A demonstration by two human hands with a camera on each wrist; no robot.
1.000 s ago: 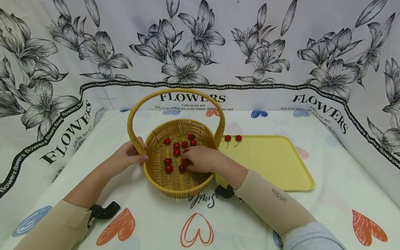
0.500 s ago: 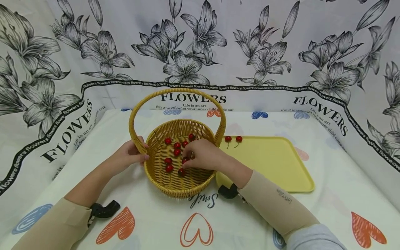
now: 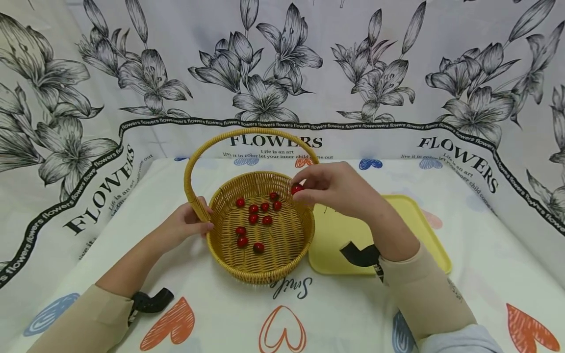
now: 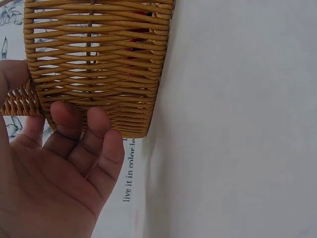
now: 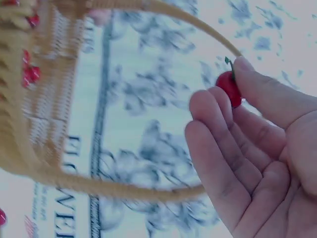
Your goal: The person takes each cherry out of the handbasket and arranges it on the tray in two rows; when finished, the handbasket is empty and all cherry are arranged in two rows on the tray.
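A round yellow wicker basket with a tall arched handle stands upright on the cloth. Several red cherries lie on its floor. At the left rim, by the foot of the handle, my left hand grips the basket; the left wrist view has its fingers against the woven wall. Above the right rim, my right hand pinches one cherry between thumb and fingers. In the right wrist view that cherry shows a green stem near the thumb tip.
Right of the basket lies a flat yellow tray, partly behind the right hand and forearm. A thin stem shows on it beside the hand. White cloth printed with hearts covers the table, and a flower-printed curtain hangs behind.
My right hand has risen out of the basket and moved right with a cherry, now covering the two cherries at the tray's left end. The left hand keeps its grip on the basket.
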